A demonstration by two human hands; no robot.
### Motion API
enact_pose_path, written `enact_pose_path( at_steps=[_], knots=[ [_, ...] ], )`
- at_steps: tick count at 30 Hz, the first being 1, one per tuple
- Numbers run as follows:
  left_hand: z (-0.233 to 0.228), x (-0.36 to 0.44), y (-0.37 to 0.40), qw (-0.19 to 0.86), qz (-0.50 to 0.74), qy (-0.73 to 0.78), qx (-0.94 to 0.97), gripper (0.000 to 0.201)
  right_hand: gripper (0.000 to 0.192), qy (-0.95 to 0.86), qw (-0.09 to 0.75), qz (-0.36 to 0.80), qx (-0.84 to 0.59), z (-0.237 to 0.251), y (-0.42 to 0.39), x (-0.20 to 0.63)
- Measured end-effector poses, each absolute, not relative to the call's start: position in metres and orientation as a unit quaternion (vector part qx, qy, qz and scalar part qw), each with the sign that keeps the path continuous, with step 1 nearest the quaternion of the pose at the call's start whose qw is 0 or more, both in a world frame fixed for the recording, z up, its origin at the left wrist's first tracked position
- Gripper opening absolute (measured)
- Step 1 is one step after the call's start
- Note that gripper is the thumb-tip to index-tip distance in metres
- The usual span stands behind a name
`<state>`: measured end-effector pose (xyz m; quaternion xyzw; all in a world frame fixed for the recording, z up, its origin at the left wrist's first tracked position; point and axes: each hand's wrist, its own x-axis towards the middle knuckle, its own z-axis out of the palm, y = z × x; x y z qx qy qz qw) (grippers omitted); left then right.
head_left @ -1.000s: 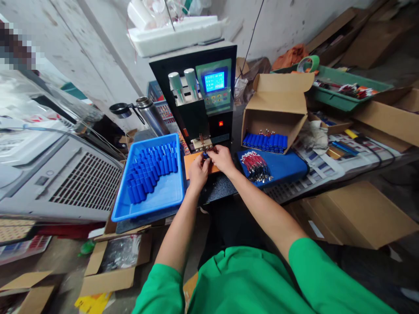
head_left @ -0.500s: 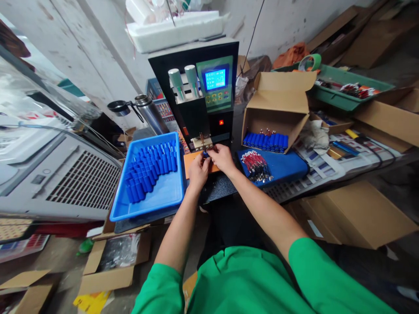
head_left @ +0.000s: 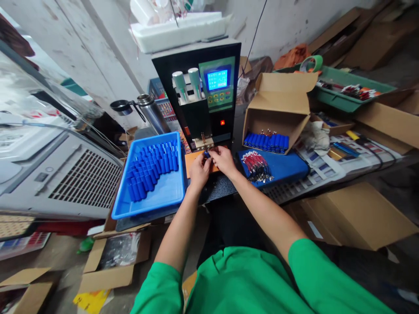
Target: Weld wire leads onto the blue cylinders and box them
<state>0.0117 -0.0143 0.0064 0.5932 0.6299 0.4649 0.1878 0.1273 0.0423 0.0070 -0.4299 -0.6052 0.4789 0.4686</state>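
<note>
Under the copper-coloured electrodes (head_left: 203, 138) of a black spot welder (head_left: 214, 120), my left hand (head_left: 199, 170) is closed on a blue-wrapped battery cell (head_left: 206, 154), mostly covered by the fingers. My right hand (head_left: 224, 160) meets it from the right, its fingers pinched at the end of the cell; whatever is between them is too small to make out. Both hands are over an orange board (head_left: 190, 162). A blue tray (head_left: 165, 189) on the left holds rows of upright blue cells (head_left: 152, 168). Red and black wire leads (head_left: 256, 165) lie in a bundle to the right.
An open cardboard box (head_left: 278, 115) with wired blue cells stands on the right, behind the blue support (head_left: 288, 169) under the leads. A steel flask (head_left: 152, 114) is behind the tray. Farther right is a green bin (head_left: 343, 99) with wires and tape.
The view has shifted slightly, moving the welder and tray a little to the right in the picture. Both hands keep their place beneath the electrodes, with hardly any visible change of grip.
</note>
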Motion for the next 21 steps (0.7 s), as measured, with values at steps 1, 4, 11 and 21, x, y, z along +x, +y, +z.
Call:
enact_pose_path(
  at_steps=[1,4,11,21],
  knots=[
    [0.007,0.012,-0.014,0.184,0.461,0.632,0.595,0.021,0.026,-0.600,0.472,0.475,-0.437,0.008,0.039,0.129],
    [0.007,0.011,-0.014,0.175,0.451,0.640,0.597,0.020,0.018,-0.599,0.480,0.461,-0.445,0.012,0.029,0.137],
    [0.004,0.015,-0.016,0.123,0.447,0.652,0.600,0.022,0.019,-0.648,0.462,0.403,-0.452,0.024,0.007,0.151],
    [0.004,0.008,-0.016,0.085,0.462,0.598,0.650,0.032,0.029,-0.660,0.474,0.325,-0.483,0.024,0.010,0.155]
  ],
)
